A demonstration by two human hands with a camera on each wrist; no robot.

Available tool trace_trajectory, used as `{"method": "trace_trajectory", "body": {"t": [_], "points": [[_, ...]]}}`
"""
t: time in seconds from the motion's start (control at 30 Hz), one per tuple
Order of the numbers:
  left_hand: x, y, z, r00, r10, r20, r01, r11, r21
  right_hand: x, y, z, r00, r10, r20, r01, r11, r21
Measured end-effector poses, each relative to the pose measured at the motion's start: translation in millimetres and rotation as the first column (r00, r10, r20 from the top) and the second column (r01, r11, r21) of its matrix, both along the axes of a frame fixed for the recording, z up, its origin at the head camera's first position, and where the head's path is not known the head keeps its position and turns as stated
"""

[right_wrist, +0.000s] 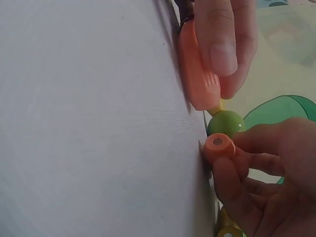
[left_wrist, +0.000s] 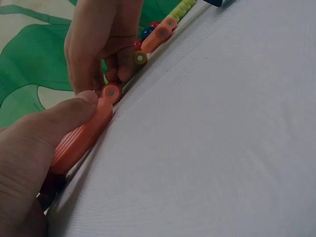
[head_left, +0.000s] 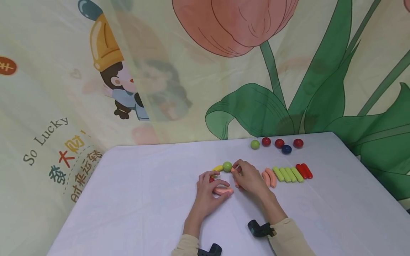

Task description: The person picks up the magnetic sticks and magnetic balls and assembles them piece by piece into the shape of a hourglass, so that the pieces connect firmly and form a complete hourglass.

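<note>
Left hand [head_left: 207, 192] pinches orange stick [head_left: 223, 191]; right hand [head_left: 250, 179] grips another.

The head view looks forward and down from above the tabletop [head_left: 144, 199], taking in its whole width and the printed backdrop cloth [head_left: 224, 71] beyond. The left wrist view sits very close, skimming the tabletop at a steep tilt toward the orange curved stick [left_wrist: 81, 136]. The right wrist view is as near, facing the green ball [right_wrist: 226, 123]. All three share the sticks between both hands.
</note>
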State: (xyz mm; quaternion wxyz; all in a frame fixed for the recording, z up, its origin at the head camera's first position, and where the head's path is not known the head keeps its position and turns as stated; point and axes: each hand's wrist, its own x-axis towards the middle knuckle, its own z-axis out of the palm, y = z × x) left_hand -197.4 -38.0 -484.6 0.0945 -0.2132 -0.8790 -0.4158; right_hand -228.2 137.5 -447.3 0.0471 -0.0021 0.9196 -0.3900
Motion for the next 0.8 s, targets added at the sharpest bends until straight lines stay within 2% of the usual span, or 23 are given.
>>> {"method": "trace_trajectory", "body": {"t": [0.23, 0.4, 0.57, 0.8], "points": [[-0.2, -1.6, 1.2, 1.000, 0.008, 0.014, -0.008, 1.000, 0.002, -1.6, 4.1, 3.2, 1.000, 0.006, -0.025, -0.005, 0.999, 0.037], [-1.4, -3.2, 0.0, 1.000, 0.011, -0.017, -0.011, 1.000, -0.016, -1.3, 8.8, 7.5, 0.997, -0.008, -0.072, 0.010, 0.999, 0.032], [-1.1, -3.9, -0.7, 1.000, 0.016, -0.015, -0.016, 1.000, -0.011, -1.8, 17.8, 10.3, 0.991, -0.008, -0.131, 0.012, 0.999, 0.030], [0.0, -2.3, -2.3, 1.000, 0.010, -0.028, -0.010, 1.000, -0.002, -5.6, 39.7, 9.9, 0.988, -0.060, -0.144, 0.065, 0.998, 0.025]]}}
